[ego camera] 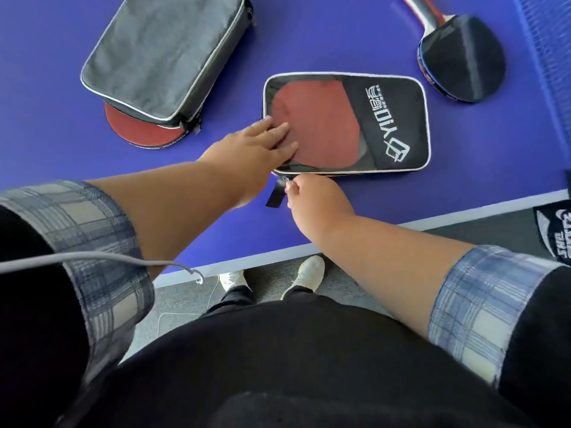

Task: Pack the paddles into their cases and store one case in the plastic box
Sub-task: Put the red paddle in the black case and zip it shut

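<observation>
Pinching zipper pull [282, 184] with right hand [315, 197] fingers closed, at case [346, 123] 6 o'clock corner. Left hand [256, 143] flat, open, pressing case. Case long axis 3-to-9 o'clock on worktop [309, 41]; zipper runs toward 3.

Your black white-piped case [392, 118] lies flat on the desk, a red paddle [321, 125] showing through its clear window. Left of that case, a grey case [163, 54] rests tilted on a red paddle [139, 131]. Right of it, a black-faced paddle [463, 57] lies bare.
</observation>
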